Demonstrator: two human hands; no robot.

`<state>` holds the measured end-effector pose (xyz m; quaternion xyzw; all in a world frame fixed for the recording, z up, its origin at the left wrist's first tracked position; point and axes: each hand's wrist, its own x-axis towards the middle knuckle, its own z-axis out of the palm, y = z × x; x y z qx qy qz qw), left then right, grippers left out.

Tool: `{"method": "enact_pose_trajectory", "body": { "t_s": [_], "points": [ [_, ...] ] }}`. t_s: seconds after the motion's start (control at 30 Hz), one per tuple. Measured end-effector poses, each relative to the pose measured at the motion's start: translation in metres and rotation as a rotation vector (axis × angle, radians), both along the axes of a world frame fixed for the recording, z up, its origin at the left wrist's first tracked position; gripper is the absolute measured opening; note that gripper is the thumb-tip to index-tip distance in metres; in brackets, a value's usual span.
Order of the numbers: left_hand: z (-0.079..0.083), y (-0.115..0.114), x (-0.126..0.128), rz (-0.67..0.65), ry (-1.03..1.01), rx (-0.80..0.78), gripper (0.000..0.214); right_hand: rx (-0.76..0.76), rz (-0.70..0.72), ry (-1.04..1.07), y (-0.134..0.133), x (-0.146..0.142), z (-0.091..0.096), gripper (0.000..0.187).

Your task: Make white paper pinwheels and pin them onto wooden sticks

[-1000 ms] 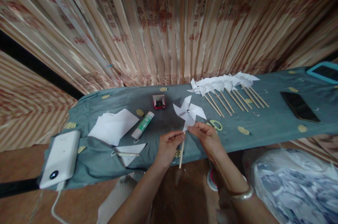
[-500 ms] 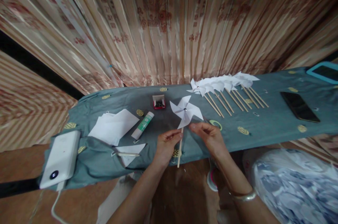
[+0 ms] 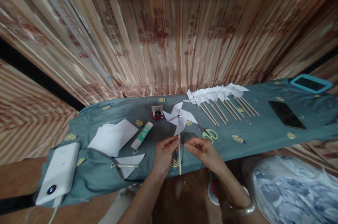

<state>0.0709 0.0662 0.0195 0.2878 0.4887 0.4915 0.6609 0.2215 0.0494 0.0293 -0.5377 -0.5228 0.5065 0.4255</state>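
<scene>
A white paper pinwheel (image 3: 182,117) with a silver pin at its centre stands on a thin wooden stick (image 3: 180,160). My left hand (image 3: 165,152) is closed on the stick, just below the paper blades. Just right of the stick, a small gap away, my right hand (image 3: 202,150) has its thumb and fingers pinched together; whatever they may hold cannot be made out. Green-handled scissors (image 3: 210,134) lie beyond the right hand. Left of the pinwheel are a small red box of pins (image 3: 157,113) and a glue stick (image 3: 142,136).
Several finished pinwheels (image 3: 216,94) lie in an overlapping row at the back. White paper sheets (image 3: 113,138), a pencil on a paper scrap (image 3: 128,165) and a white power bank (image 3: 58,173) are at left. A black phone (image 3: 286,115) and blue-framed device (image 3: 311,83) lie right.
The right hand has moved down from beside the blades to beside the stick. The scissors show more fully now. The camera view has shifted slightly.
</scene>
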Motion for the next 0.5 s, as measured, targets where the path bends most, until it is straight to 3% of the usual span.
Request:
{"method": "enact_pose_trajectory", "body": {
  "t_s": [0.27, 0.5],
  "points": [
    [0.005, 0.0, -0.004, 0.053, -0.041, -0.005, 0.032, -0.07, 0.16, -0.093, -0.011, -0.02, -0.01, 0.027],
    [0.014, -0.004, -0.004, 0.028, -0.116, 0.0, 0.034, -0.022, 0.109, -0.106, -0.014, -0.019, -0.012, 0.028]
  ]
}}
